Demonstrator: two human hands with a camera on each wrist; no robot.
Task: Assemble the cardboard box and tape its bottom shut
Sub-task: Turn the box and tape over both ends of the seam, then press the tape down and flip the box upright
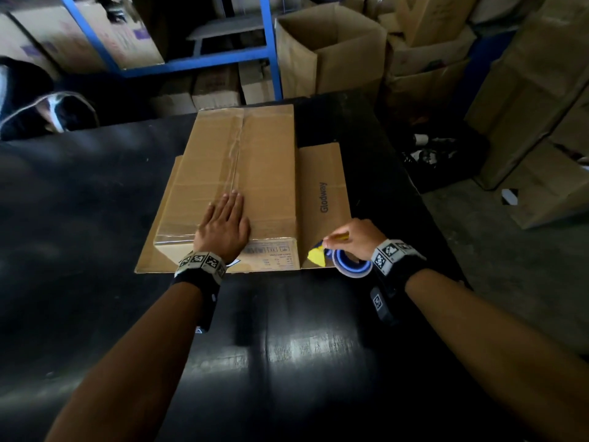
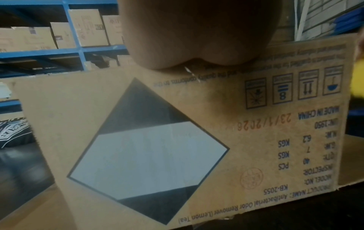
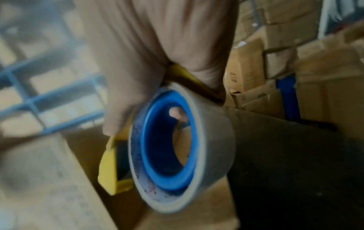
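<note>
A brown cardboard box [image 1: 261, 161] stands upside down on the black table [image 1: 287, 346], its bottom flaps closed with clear tape along the centre seam. My left hand [image 1: 224, 223] lies flat on the box's near end, fingers straight over the seam. The box's printed side [image 2: 256, 140] fills the left wrist view, with the heel of my left hand [image 2: 197, 38] on its top edge. My right hand [image 1: 355, 239] grips a yellow tape dispenser [image 1: 317, 256] with a blue-cored roll [image 3: 167, 147], at the near right corner over a splayed flap [image 1: 323, 193].
Open and stacked cardboard boxes [image 1: 328, 49] stand behind and to the right of the table. A blue metal shelf frame [image 1: 267, 36] holds more boxes at the back. A dark bag [image 1: 41, 106] sits at the far left edge.
</note>
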